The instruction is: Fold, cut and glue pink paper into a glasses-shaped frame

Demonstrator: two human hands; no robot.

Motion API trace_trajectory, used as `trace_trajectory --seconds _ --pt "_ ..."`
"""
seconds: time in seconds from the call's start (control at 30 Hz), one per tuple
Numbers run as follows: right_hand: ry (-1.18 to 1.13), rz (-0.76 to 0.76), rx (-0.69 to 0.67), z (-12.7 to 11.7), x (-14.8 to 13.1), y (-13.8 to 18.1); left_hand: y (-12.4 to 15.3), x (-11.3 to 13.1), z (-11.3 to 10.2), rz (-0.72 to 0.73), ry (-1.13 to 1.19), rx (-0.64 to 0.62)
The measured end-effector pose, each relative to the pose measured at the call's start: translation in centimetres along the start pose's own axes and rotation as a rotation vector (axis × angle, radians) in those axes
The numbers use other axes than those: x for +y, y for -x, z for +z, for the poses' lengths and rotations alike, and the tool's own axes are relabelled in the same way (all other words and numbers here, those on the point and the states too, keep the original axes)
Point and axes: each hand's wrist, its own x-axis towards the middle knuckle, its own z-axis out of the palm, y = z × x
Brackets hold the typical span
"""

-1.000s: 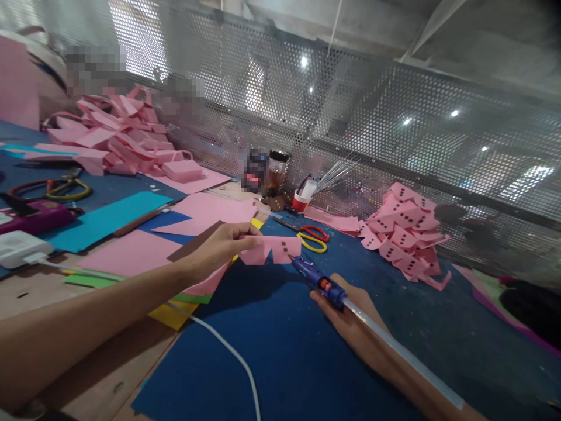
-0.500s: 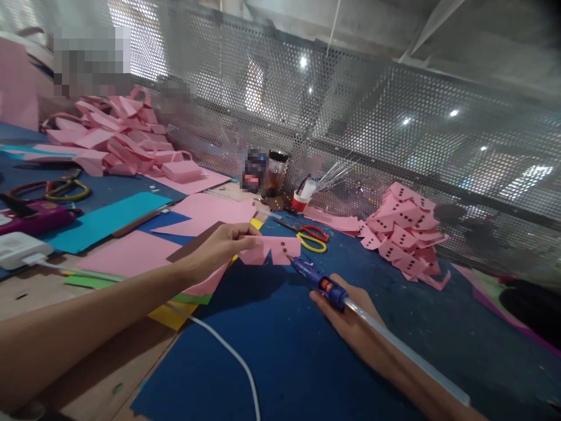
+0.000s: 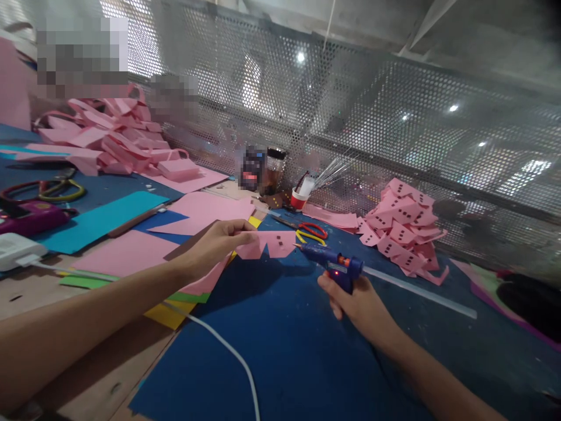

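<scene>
My left hand [image 3: 214, 245] pinches a pink paper cut-out [image 3: 272, 244] with a zigzag lower edge and small dark squares, held above the dark blue mat [image 3: 280, 345]. My right hand [image 3: 355, 301] grips the handle of a blue hot glue gun [image 3: 333, 263] held level. Its nozzle touches the cut-out's right edge. A clear glue stick [image 3: 421, 291] juts out of the gun's back toward the right.
A heap of matching pink cut-outs [image 3: 403, 225] lies at the right by the perforated metal wall [image 3: 350, 117]. Red-and-yellow scissors [image 3: 309, 231], a red-and-white cup [image 3: 301, 196], coloured sheets [image 3: 100, 219], a white cable [image 3: 228, 351] and a second pink heap [image 3: 118, 140] surround the mat.
My right hand has turned the glue gun from pointing up-left to level, so the glue stick swings out to the right. The nozzle moved to the cut-out's right edge.
</scene>
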Motion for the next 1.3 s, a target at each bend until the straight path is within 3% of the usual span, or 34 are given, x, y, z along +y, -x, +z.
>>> trace_trajectory --seconds 0.3,0.5,1.3 --pt "0.168 0.018 -0.05 -0.5 1.9 -1.2 -0.7 -0.7 -0.2 -0.084 0.188 0.144" --pt "0.238 0.048 -0.068 -0.4 2.0 -1.3 -1.0 -0.7 -0.6 -0.063 0.127 0.207" --pt "0.258 0.059 -0.117 -0.2 1.8 -1.4 -1.1 -0.8 -0.6 -0.081 0.108 0.208"
